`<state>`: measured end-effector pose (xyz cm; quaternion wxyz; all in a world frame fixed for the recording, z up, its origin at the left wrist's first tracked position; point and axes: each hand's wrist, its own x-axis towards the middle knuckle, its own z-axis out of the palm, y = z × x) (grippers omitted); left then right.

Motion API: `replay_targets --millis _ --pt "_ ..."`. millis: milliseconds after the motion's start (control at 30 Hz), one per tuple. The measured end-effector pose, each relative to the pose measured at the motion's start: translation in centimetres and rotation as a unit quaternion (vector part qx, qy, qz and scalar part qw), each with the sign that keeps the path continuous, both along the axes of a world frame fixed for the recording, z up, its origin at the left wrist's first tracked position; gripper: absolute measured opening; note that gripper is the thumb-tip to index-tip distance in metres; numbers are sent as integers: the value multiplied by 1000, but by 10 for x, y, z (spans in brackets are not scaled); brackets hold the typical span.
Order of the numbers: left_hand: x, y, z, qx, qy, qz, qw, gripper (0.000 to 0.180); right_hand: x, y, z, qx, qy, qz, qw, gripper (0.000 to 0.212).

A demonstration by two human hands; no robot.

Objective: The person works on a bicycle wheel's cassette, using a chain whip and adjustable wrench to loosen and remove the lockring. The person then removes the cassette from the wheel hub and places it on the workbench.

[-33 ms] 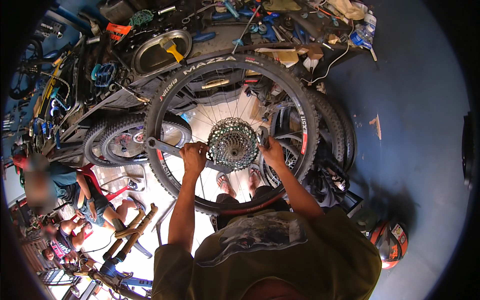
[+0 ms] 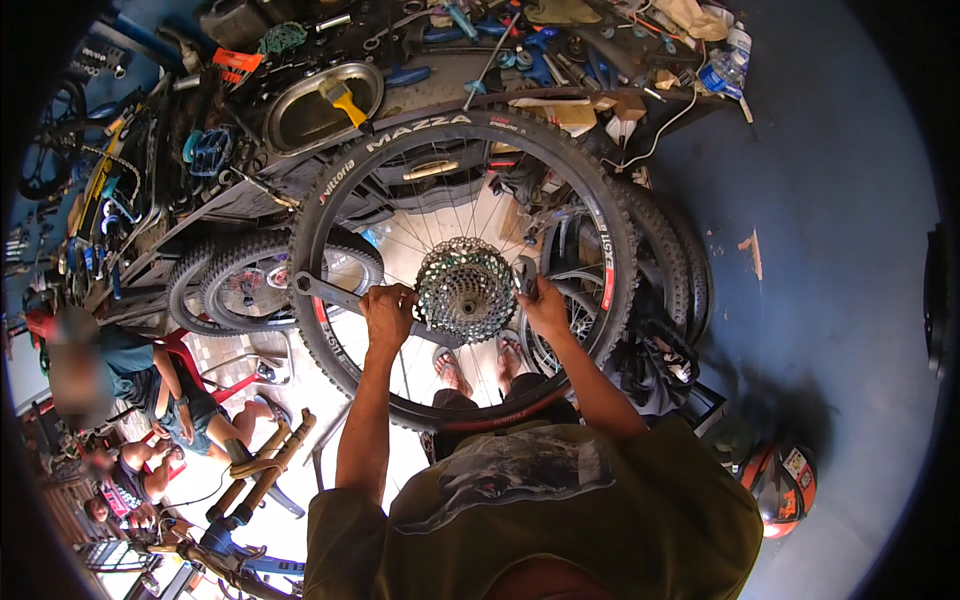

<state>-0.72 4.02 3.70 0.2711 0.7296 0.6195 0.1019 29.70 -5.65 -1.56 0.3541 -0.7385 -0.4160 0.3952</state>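
A bicycle wheel (image 2: pixel 313 235) with a knobby black tyre is propped before me, its cassette (image 2: pixel 462 270) of stacked sprockets facing me. My left hand (image 2: pixel 387 318) is closed round a long flat metal chain whip (image 2: pixel 335 293) at the cassette's left side. That tool's far end sticks out over the tyre, and its other end passes below the sprockets. To the right of the cassette, my right hand (image 2: pixel 545 308) is closed on a dark tool (image 2: pixel 526 268) whose head shows above the fingers. Its exact kind is partly hidden by the hand.
A cluttered workbench (image 2: pixel 440 72) stands behind the wheel, with a metal tray (image 2: pixel 290 125) and a yellow brush (image 2: pixel 345 102). More wheels (image 2: pixel 255 275) lean at left and right. A bicycle frame (image 2: pixel 225 540), a seated person (image 2: pixel 140 370) and a helmet (image 2: pixel 785 490) are nearby.
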Motion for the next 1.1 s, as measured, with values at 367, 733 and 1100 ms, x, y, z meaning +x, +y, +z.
replay_targets --millis 367,733,1100 --pt "-5 -4 11 101 16 -7 995 25 60 111 135 62 -95 -61 992 56" --pt "99 127 135 266 -90 -93 955 49 175 336 209 67 -481 132 864 53" --pt "188 243 137 193 -59 -104 974 55 155 356 195 171 -546 144 808 26"
